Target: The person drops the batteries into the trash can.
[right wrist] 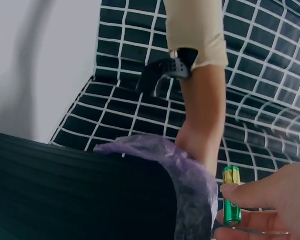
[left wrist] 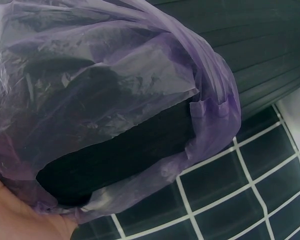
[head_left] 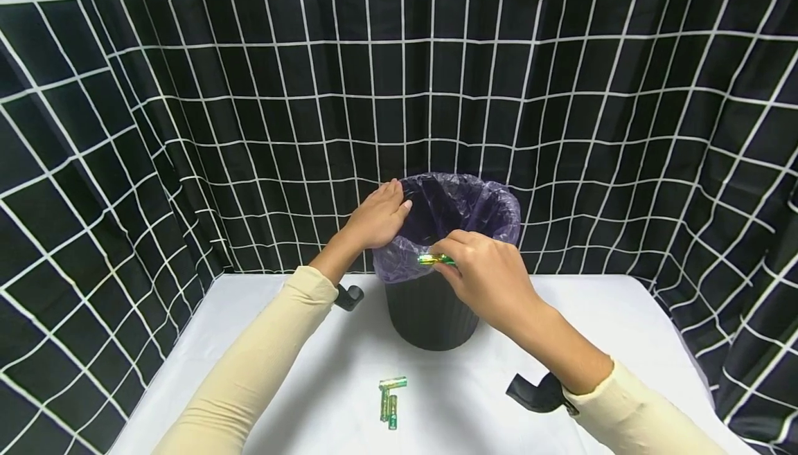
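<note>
My right hand (head_left: 489,271) pinches a green and gold battery (right wrist: 232,195) between thumb and fingers, at the near rim of a black trash bin (head_left: 430,316). A thin purple bag (head_left: 405,257) lines the bin and folds over its rim. Against the bin's left rim rests my left hand (head_left: 378,218), its fingers fairly straight on the bag. In the left wrist view only part of the left hand (left wrist: 25,215) shows, beside the bag. Several more green and gold batteries (head_left: 392,410) lie together on the white table in front of the bin.
The bin stands on a white-covered table (head_left: 561,344). Black curtains with a white grid (head_left: 411,67) hang behind it and on both sides. Black wrist mounts (head_left: 536,394) stick out from both sleeves.
</note>
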A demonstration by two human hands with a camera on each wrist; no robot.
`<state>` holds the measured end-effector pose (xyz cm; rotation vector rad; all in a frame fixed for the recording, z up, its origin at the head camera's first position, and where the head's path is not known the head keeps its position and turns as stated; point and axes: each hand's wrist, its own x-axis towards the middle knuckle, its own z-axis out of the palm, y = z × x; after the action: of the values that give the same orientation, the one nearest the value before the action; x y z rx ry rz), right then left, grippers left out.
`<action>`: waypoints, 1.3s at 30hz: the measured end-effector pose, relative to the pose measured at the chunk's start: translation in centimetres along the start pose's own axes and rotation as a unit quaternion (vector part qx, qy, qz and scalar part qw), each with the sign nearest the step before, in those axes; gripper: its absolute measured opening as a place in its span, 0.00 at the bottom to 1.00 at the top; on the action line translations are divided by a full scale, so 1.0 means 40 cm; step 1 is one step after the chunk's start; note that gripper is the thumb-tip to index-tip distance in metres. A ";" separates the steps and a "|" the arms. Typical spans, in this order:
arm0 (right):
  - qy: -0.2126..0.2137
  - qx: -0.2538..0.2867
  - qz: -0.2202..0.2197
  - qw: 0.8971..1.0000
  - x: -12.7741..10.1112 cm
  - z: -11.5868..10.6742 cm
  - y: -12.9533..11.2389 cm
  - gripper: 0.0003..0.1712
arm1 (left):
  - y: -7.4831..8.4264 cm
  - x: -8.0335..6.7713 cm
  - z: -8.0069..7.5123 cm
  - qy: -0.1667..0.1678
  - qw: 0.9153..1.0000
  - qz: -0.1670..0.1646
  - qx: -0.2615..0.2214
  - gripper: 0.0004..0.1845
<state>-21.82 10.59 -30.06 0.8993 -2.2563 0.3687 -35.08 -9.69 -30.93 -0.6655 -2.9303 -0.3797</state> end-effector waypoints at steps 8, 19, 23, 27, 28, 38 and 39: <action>-0.009 0.001 0.022 1.000 0.034 0.007 0.026 0.10 | -0.002 0.002 0.000 0.000 1.000 0.000 0.007 0.33; -0.019 0.005 0.032 0.999 0.067 0.018 0.056 0.08 | -0.004 0.005 0.000 -0.004 1.000 0.003 0.007 0.33; -0.021 0.003 0.030 0.999 0.082 0.027 0.067 0.08 | -0.005 0.004 0.001 -0.007 1.000 -0.001 0.004 0.33; -0.023 0.003 0.033 0.999 0.092 0.037 0.083 0.08 | -0.004 0.005 0.003 -0.005 1.000 -0.002 0.003 0.33; -0.025 0.003 0.036 0.999 0.093 0.040 0.088 0.08 | -0.004 0.005 0.004 -0.005 1.000 0.000 0.002 0.33; -0.065 0.007 0.072 0.995 0.111 0.079 0.136 0.07 | -0.006 0.005 0.005 -0.005 1.000 0.001 0.004 0.33; -0.068 0.007 0.074 0.995 0.115 0.082 0.140 0.07 | -0.007 0.005 0.002 -0.006 1.000 0.000 0.004 0.33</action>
<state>-29.73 10.76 -29.42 0.7879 -2.4560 0.4001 -35.40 -9.82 -31.05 -0.6681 -2.9412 -0.3664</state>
